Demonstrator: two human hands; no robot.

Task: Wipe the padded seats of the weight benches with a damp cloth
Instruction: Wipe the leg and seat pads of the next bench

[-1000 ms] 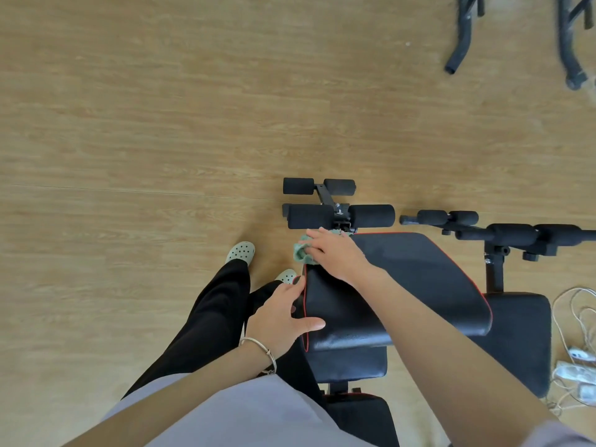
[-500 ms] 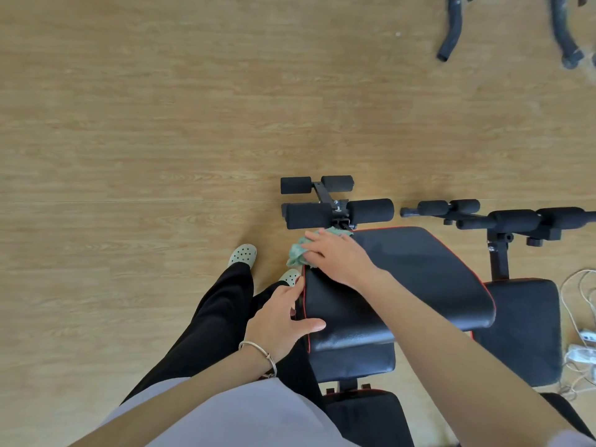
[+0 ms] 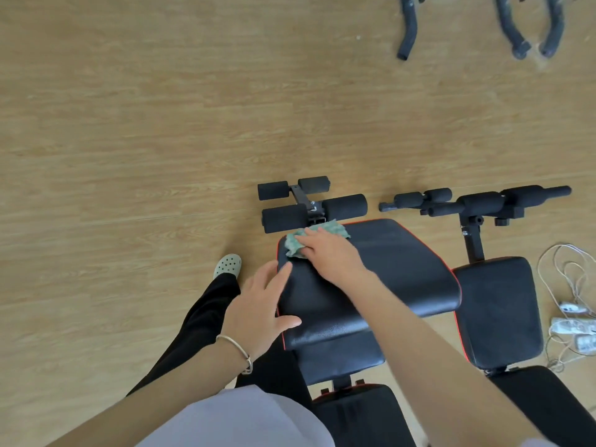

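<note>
While right hand (image 3: 325,254) presses cloth (image 3: 333,228) flat-fingered at seat pad (image 3: 403,269) 11 o'clock corner, left hand (image 3: 258,304) splayed on 8 o'clock edge, we flag risk: cloth slides off edge, snags foam rollers (image 3: 344,204) at 12.

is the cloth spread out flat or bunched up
Bunched: the green cloth shows crumpled folds sticking out on both sides of the right hand, which presses it on the black seat pad.

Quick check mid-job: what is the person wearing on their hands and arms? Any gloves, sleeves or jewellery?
No gloves: the left hand and the right hand are bare, and both forearms are uncovered. A thin silver-toned bangle circles the left wrist. A pale lilac top shows at the frame's bottom edge. No rings are visible.
</note>
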